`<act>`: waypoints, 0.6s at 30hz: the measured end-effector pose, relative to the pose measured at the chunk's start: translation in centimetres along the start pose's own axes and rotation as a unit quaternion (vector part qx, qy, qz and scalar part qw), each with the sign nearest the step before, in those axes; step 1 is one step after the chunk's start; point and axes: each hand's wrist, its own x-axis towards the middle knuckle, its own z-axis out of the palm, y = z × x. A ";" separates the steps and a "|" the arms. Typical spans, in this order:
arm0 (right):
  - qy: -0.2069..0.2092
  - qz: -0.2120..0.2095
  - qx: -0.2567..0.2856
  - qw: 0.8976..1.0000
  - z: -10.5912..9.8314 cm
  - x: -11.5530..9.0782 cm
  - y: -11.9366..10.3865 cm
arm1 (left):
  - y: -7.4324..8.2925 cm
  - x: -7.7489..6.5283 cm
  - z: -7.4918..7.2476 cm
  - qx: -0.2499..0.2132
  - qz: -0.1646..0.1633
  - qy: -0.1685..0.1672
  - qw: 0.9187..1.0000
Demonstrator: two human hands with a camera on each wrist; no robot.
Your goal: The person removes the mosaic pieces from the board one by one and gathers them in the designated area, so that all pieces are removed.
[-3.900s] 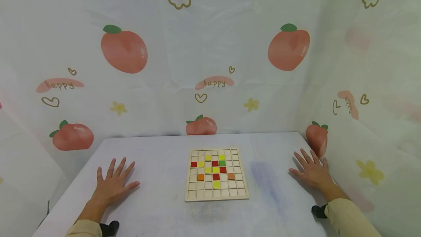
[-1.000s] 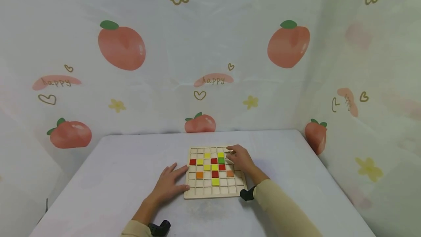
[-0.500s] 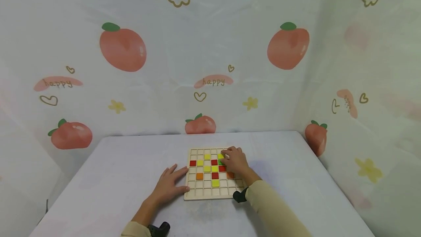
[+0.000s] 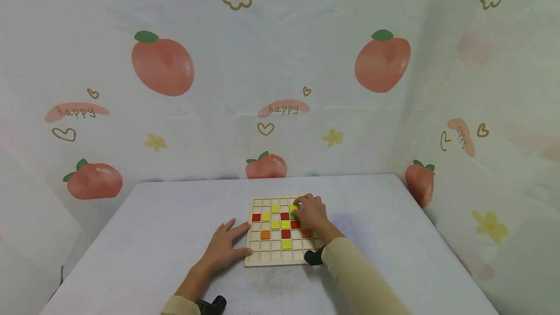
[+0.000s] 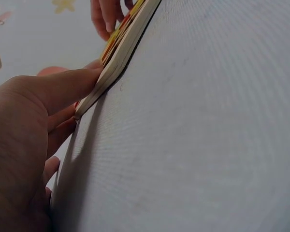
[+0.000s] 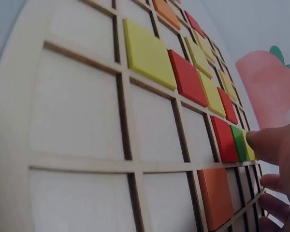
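A square wooden grid board (image 4: 268, 256) lies on the table, with several yellow, red, orange and green square tiles in its cells. My left hand (image 4: 221, 247) rests against the board's left side, fingers extended and spread. In the left wrist view, its thumb (image 5: 70, 87) touches the board's edge. My right hand (image 4: 312, 211) reaches over the board's far right part. Its thumb and index finger pinch a yellow tile (image 4: 293, 207) just beyond the green tile (image 6: 239, 143). The right wrist view shows that thumb (image 6: 266, 145) on the yellow tile. The hand covers some right-hand cells.
The white table (image 4: 188, 208) reaches out to both sides of the board. Behind it and at the right hangs a white curtain (image 4: 210, 72) printed with peaches and flowers. A black wrist mount (image 4: 314, 257) sits close over the board's front right corner.
Both hands have come in from the table's sides to the board. Over the last second, my right hand has moved left onto the yellow tile, while the left hand has stayed at the board's edge.
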 end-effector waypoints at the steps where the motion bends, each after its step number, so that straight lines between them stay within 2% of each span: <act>1: -0.001 0.002 0.004 1.000 0.0 0.0 0.0 | 0.0 0.0 0.0 0.000 0.000 -0.001 1.000; 14: 0.009 0.047 0.056 0.997 0.3 0.4 -0.2 | 0.0 0.1 0.0 0.007 -0.002 -0.003 1.000; 18: 0.019 0.037 0.050 0.998 0.5 0.2 -0.1 | 0.0 0.1 0.0 0.004 0.000 -0.001 1.000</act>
